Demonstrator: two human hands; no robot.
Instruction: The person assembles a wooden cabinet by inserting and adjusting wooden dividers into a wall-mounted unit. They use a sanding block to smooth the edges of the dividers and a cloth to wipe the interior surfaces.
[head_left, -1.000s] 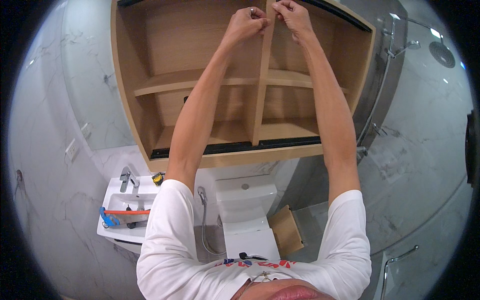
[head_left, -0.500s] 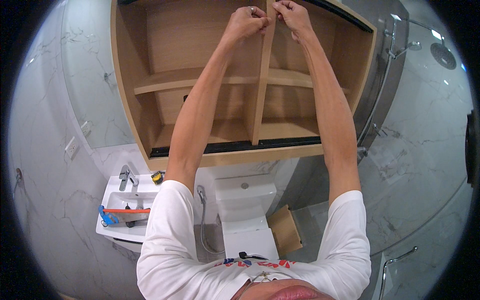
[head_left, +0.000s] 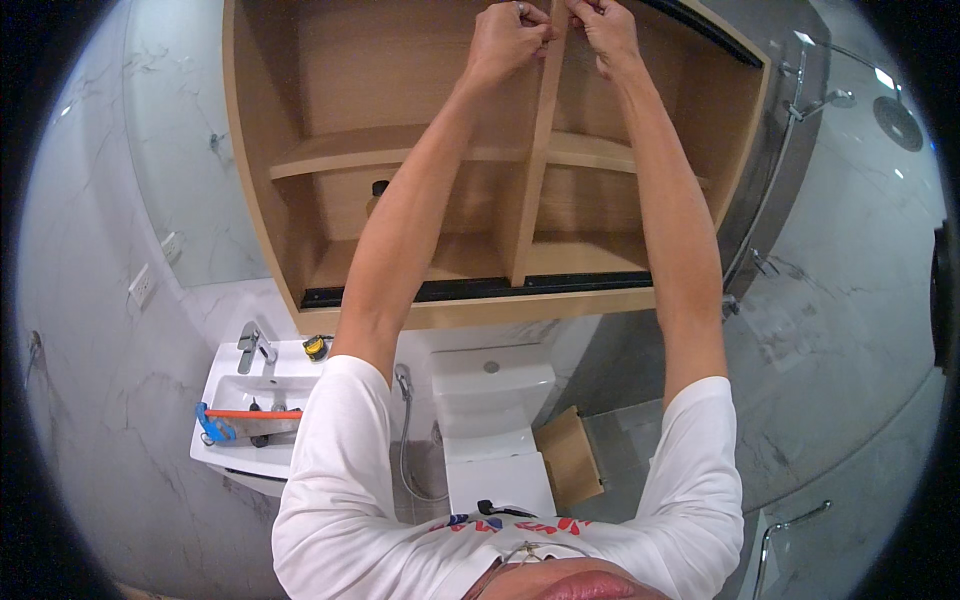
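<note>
Both arms reach up to a wooden wall cabinet (head_left: 480,312) with open shelves and an upright middle divider (head_left: 535,170). At the divider's upper left side is my left hand (head_left: 510,42), wearing a ring, its thumb and fingers pinched together. My right hand (head_left: 608,38) is pinched at the divider's right side, close to the picture's top edge. Whatever lies between the fingertips of either hand is too small or hidden to make out. Black tracks (head_left: 460,290) run along the cabinet's bottom edge. A black-capped bottle (head_left: 379,188) stands in the lower left compartment, partly behind my left forearm.
Below left, a white washbasin (head_left: 225,385) has a tap (head_left: 256,345), a yellow-black tape measure (head_left: 316,347) and an orange-and-blue tool (head_left: 250,414) on it. Under the cabinet stands a white toilet (head_left: 490,405) beside a brown open box (head_left: 568,458). Shower fittings (head_left: 838,98) hang at right.
My view has shifted slightly, so the cabinet and both hands sit a little farther right and higher. More of the bottle shows beside my left forearm. Both hands stay pinched at the divider.
</note>
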